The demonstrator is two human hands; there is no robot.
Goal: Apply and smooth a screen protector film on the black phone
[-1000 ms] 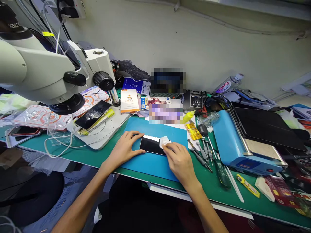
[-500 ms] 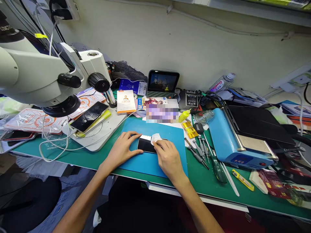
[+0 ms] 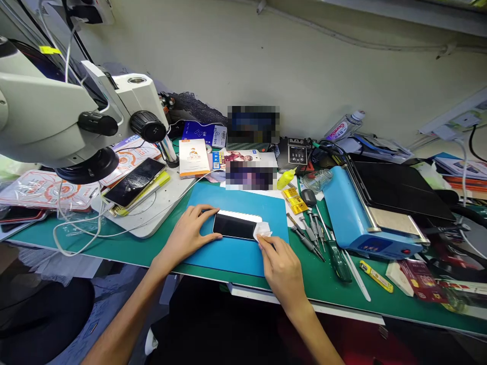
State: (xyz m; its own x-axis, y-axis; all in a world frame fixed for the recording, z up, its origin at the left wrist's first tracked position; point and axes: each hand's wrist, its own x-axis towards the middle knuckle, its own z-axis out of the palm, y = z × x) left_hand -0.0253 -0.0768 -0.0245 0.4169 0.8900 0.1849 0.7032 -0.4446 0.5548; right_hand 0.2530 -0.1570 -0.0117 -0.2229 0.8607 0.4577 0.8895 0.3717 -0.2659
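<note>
A smartphone [image 3: 235, 226] with a dark, glossy screen lies flat on the blue mat [image 3: 224, 256]. My left hand [image 3: 189, 229] grips its left end between thumb and fingers. In my right hand [image 3: 281, 261] a crumpled white wipe [image 3: 263, 230] is pinched; it presses against the right end of the phone's screen. The wipe and fingertips cover that end of the phone.
A microscope [image 3: 41, 119] juts in from the left, beside another phone [image 3: 135, 181] on its base. Screwdrivers [image 3: 309, 242] lie right of the mat, near a blue heating plate machine [image 3: 353, 218]. A yellow bottle [image 3: 286, 178] and a box [image 3: 194, 158] stand behind.
My right hand has slid the wipe along the screen to the phone's right end, baring more of the dark glass. My left hand keeps its hold. The view has shifted slightly.
</note>
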